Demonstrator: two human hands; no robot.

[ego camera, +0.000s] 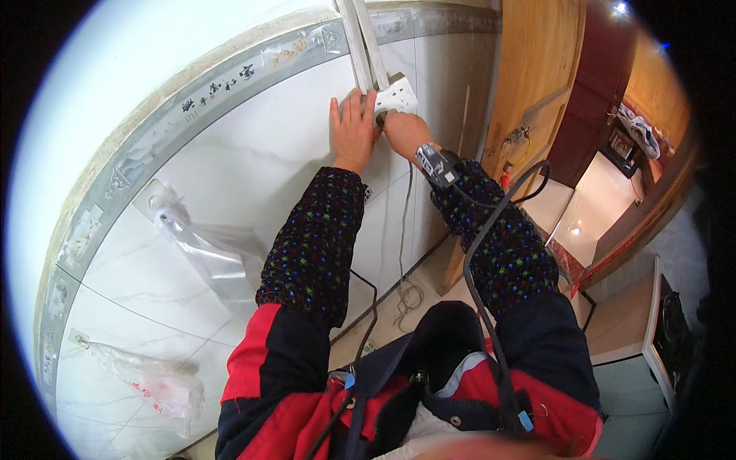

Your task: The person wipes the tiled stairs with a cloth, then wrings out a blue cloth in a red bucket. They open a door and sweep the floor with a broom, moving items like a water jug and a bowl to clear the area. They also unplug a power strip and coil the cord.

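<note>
A white wall socket box (398, 98) is mounted on the tiled wall below two vertical cable trunking strips (363, 52). Flat against the wall, at the box's lower left edge, rests my left hand (353, 129), fingers spread and pointing up. My right hand (405, 133) grips a dark plug (381, 118) at the lower left part of the box; whether its pins are in the socket is hidden. A thin cord (406, 218) hangs below my right hand to a loose coil near the floor. A device with a cable is strapped on my right wrist.
Plastic bags (201, 247) hang from hooks on the wall to the left. At right stand a wooden door (535, 75) with exposed wires at its lock and, beyond, a dark red door (595, 86). A cabinet with a black top (670, 339) is at lower right.
</note>
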